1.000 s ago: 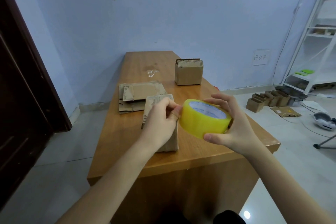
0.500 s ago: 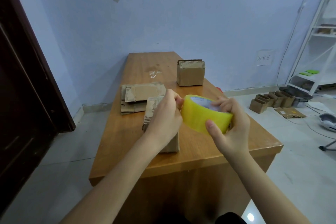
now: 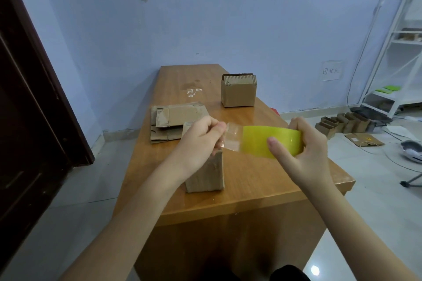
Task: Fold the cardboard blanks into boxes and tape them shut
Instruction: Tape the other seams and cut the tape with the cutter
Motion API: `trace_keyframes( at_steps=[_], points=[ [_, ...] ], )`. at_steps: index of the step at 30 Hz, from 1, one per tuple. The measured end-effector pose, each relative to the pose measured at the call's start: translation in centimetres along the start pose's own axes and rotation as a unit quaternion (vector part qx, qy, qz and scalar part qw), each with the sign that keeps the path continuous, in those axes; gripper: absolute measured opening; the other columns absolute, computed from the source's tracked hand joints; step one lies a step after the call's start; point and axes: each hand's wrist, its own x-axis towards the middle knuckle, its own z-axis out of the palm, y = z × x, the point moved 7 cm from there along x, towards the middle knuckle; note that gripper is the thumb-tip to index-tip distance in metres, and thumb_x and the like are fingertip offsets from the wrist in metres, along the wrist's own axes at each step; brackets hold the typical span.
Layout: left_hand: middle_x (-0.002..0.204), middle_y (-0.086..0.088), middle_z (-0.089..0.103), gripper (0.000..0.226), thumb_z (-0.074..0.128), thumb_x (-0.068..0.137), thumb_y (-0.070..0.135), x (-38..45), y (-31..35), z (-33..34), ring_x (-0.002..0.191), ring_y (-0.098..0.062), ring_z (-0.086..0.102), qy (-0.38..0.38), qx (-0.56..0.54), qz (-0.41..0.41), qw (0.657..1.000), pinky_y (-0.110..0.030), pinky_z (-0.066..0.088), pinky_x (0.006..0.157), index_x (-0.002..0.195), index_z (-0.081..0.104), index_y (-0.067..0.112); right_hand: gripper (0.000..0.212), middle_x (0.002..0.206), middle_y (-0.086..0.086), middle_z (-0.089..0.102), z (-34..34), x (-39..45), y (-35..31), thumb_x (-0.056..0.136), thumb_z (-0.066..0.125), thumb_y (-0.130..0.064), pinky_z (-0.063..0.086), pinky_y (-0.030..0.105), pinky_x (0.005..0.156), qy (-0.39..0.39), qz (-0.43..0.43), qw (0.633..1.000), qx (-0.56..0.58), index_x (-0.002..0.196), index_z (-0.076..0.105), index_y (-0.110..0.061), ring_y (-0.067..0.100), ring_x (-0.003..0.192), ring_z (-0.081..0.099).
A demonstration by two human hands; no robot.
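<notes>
My right hand point(image 3: 303, 155) grips a yellow tape roll point(image 3: 269, 141) above the wooden table point(image 3: 262, 180). My left hand point(image 3: 201, 141) pinches the free end of the clear tape strip point(image 3: 233, 137), a short length pulled out from the roll. Below my left hand stands a folded cardboard box point(image 3: 205, 175), its top hidden by the hand. A pile of flat cardboard blanks point(image 3: 175, 121) lies further back on the left. Another folded box point(image 3: 238, 91) stands at the far right of the table.
A dark door point(image 3: 29, 107) is at the left. On the floor to the right stand several small boxes point(image 3: 342, 123), a flat blank point(image 3: 363, 139) and a white shelf rack point(image 3: 397, 64). The blue wall point(image 3: 205, 25) lies behind the table's far end.
My hands have drawn apart: the left pulled a short strip of tape off the roll, and the right shifted the roll rightward and turned it edge-on.
</notes>
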Motion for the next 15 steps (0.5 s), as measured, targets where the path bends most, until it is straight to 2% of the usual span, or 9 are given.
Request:
trace_keyframes(
  at_steps=[2,4,5,8,10,12,15],
  points=[
    [0.068,0.002,0.048,0.034,0.049,0.090,0.047,0.0,-0.4,-0.2,0.062,-0.011,0.047,0.016,0.020,-0.015,1.000,-0.028,0.042,0.066,0.080,0.049,0.014,0.029,0.058,-0.012,0.036,0.4,-0.1,-0.3,0.074,0.054,-0.051,0.030,0.007,0.049,-0.022,0.013,0.999,0.020,0.068,0.037,-0.030,0.001,0.055,0.044],
    [0.065,0.005,0.046,0.029,0.051,0.091,0.043,-0.1,-0.6,-0.5,0.059,-0.008,0.044,0.072,0.088,-0.005,0.994,-0.018,0.038,0.059,0.077,0.046,0.018,0.031,0.059,-0.010,0.039,0.9,0.0,-0.5,0.074,0.052,-0.052,0.030,0.010,0.050,-0.056,0.031,0.997,0.054,0.069,0.042,-0.023,0.003,0.055,0.043],
    [0.066,0.006,0.044,0.026,0.049,0.094,0.037,-0.3,-0.5,-0.8,0.058,-0.007,0.042,0.110,0.150,0.007,0.983,-0.015,0.034,0.054,0.076,0.042,0.020,0.033,0.059,-0.009,0.040,1.3,0.1,-0.7,0.075,0.052,-0.052,0.029,0.013,0.050,-0.077,0.033,0.994,0.068,0.069,0.043,-0.021,0.005,0.055,0.042],
    [0.077,0.004,0.045,0.021,0.044,0.098,0.028,-1.5,0.8,-1.4,0.066,-0.011,0.040,0.217,0.334,0.071,0.914,-0.024,0.025,0.053,0.083,0.035,0.016,0.032,0.056,-0.010,0.042,2.9,0.2,-1.7,0.079,0.052,-0.047,0.027,0.013,0.049,-0.120,0.013,0.990,0.077,0.061,0.042,-0.022,0.004,0.051,0.040],
    [0.082,0.003,0.042,0.018,0.042,0.099,0.027,-2.0,0.9,-1.5,0.069,-0.011,0.036,0.243,0.362,0.084,0.896,-0.024,0.023,0.056,0.087,0.033,0.017,0.033,0.054,-0.010,0.044,3.6,0.1,-2.0,0.080,0.051,-0.047,0.028,0.010,0.047,-0.115,0.027,0.991,0.065,0.058,0.041,-0.024,0.003,0.049,0.041],
    [0.085,0.003,0.039,0.017,0.038,0.100,0.029,-2.2,0.1,-1.7,0.069,-0.010,0.034,0.251,0.362,0.062,0.895,-0.021,0.027,0.052,0.089,0.031,0.017,0.036,0.052,-0.010,0.043,4.1,0.3,-2.3,0.080,0.052,-0.046,0.028,0.009,0.045,-0.124,0.036,0.990,0.057,0.055,0.039,-0.025,0.004,0.046,0.040],
    [0.092,0.000,0.046,0.021,0.037,0.100,0.030,-2.8,-1.1,-1.9,0.072,-0.008,0.035,0.257,0.373,0.031,0.891,-0.023,0.025,0.051,0.103,0.043,0.010,0.037,0.047,-0.011,0.041,5.6,0.8,-3.1,0.084,0.054,-0.039,0.028,0.013,0.044,-0.201,0.026,0.979,0.006,0.054,0.037,-0.024,0.007,0.044,0.039]
  ],
)
